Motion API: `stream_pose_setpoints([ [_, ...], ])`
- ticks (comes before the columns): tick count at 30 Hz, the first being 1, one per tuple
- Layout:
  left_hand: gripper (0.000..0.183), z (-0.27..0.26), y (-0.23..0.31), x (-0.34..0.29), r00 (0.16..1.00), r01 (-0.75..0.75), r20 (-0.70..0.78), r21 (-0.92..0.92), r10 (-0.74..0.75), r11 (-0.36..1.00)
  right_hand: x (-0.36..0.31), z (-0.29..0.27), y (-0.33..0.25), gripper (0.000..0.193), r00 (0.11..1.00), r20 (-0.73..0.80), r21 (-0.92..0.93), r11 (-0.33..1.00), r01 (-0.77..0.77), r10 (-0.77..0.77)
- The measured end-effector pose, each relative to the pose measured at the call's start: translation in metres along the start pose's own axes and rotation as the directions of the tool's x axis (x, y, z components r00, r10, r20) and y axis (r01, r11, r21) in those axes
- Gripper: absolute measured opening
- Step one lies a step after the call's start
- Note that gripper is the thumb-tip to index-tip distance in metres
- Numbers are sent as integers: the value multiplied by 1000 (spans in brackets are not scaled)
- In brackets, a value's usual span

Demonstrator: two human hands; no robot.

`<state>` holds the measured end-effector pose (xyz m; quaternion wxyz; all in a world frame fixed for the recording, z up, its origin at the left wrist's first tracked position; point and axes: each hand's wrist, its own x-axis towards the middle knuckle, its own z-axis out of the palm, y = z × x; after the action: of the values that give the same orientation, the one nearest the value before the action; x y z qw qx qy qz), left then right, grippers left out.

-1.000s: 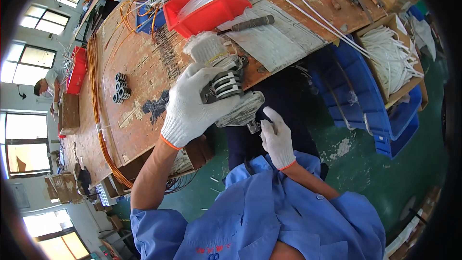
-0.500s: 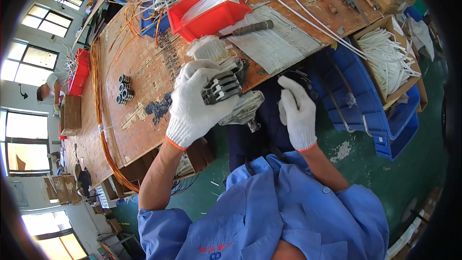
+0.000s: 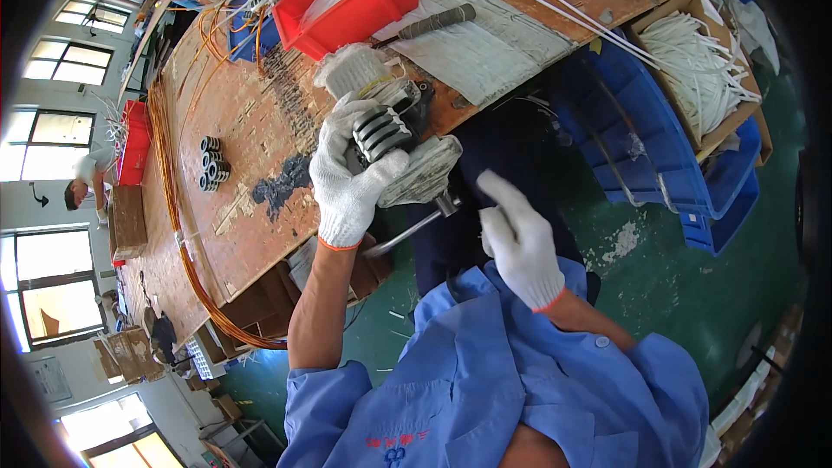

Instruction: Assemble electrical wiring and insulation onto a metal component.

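A: What's the left grip [image 3: 340, 180] doing?

B: Gripping. It's holding the ribbed black-and-white part [image 3: 381, 132], fingers wrapping the far-left side, thumb pressing near-right (white knit gloves on both, so exact contact is partly hiding).

A: Part position?

B: It's sitting inside the left grip, at the edge of the desk [image 3: 251, 113]. A vise-like fixture [image 3: 423, 175] is standing just right of that grip. Can't tell whether it's clamping the part.

A: Anything on the fixture?

B: A metal rod [image 3: 407, 232] is slanting from its screw end toward the left grip's wrist.

A: Right grip [image 3: 524, 247]?

B: Empty, loosely open. Forefinger is pointing toward the fixture, near but not touching.

A: Surroundings?

B: Left of the left grip, dark ringed pieces [image 3: 212, 165] are clustering on the desk; farther left, an orange wire bundle [image 3: 182, 247] is running along it. Beyond that grip, a red bin [image 3: 351, 22] is holding white strips, and a dark-handled tool [image 3: 438, 21] is lying on a pale sheet [image 3: 498, 48]. Right of the right grip, a blue bin [image 3: 624, 139] is carrying a cardboard box [image 3: 730, 117] of white tubes [image 3: 698, 78].
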<state>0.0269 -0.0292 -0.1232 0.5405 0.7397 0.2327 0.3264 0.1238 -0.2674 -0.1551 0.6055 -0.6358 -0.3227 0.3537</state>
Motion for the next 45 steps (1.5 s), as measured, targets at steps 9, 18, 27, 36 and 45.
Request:
stream_pose_setpoints([
  [9,67,0,-3,-2,1000,23,10,-62,-23,998,36,-6,23,62,967,-93,-260,932,-253,236],
  [18,56,3,2,-1,1000,5,5,-45,-5,999,29,-23,-31,71,989,-42,-361,926,116,-140],
  [27,65,2,22,10,973,-231,109,346,206,909,29,32,73,62,963,191,-164,974,-158,189],
  [36,56,13,38,15,993,-113,13,441,120,891,24,47,-21,55,669,716,502,521,-691,197],
  [45,101,7,-2,-39,917,-171,-371,-43,143,984,186,-150,-30,21,830,-148,-752,606,259,-538],
])
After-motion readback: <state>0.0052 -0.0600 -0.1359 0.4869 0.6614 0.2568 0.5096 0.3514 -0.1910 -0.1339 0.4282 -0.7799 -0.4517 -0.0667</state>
